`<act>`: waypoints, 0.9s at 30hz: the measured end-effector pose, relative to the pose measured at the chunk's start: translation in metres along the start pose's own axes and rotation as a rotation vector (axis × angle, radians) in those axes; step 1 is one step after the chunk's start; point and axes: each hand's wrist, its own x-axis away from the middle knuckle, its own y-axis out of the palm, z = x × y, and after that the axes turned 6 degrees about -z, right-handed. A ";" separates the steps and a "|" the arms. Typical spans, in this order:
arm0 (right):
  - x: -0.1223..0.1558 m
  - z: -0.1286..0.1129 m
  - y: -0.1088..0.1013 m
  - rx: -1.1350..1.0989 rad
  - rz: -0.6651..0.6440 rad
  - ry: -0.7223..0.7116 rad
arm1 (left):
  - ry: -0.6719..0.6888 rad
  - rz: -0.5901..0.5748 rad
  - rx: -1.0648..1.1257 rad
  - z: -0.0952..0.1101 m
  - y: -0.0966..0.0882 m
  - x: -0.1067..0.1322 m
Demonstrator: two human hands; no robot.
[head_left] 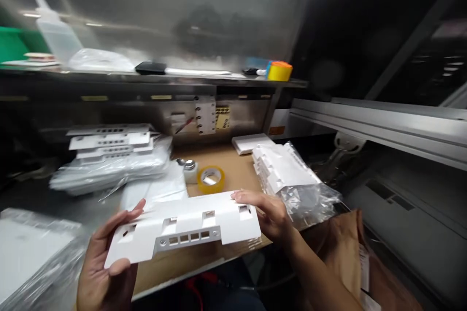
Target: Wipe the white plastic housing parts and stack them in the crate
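Observation:
Between my two hands is a white plastic panel (189,218) with square cut-outs and a recessed strip of small windows along its near edge. My left hand (109,252) grips its left end, thumb at the near corner and fingers along the far side. At the right end my right hand (268,211) holds it, with fingers on the top edge and the rest of the hand beside and under it. The panel is held over the front part of the brown cardboard (233,167), slightly tilted toward me.
Similar white panels (111,143) are stacked on plastic wrap at left. A roll of yellow tape (210,180) lies beyond the held panel, beside a small white bottle (190,171). Bagged white panels (284,170) lie at right. A metal shelf (153,77) runs across the back.

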 end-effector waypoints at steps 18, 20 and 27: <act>0.033 -0.009 0.090 -0.338 0.181 0.135 | 0.337 0.322 0.138 0.019 -0.016 0.037; 0.033 -0.011 0.083 -0.227 0.208 0.016 | 0.169 0.302 0.337 0.021 -0.020 0.034; 0.046 -0.008 0.065 0.061 0.095 -0.041 | -0.271 -0.104 0.612 -0.005 -0.058 0.043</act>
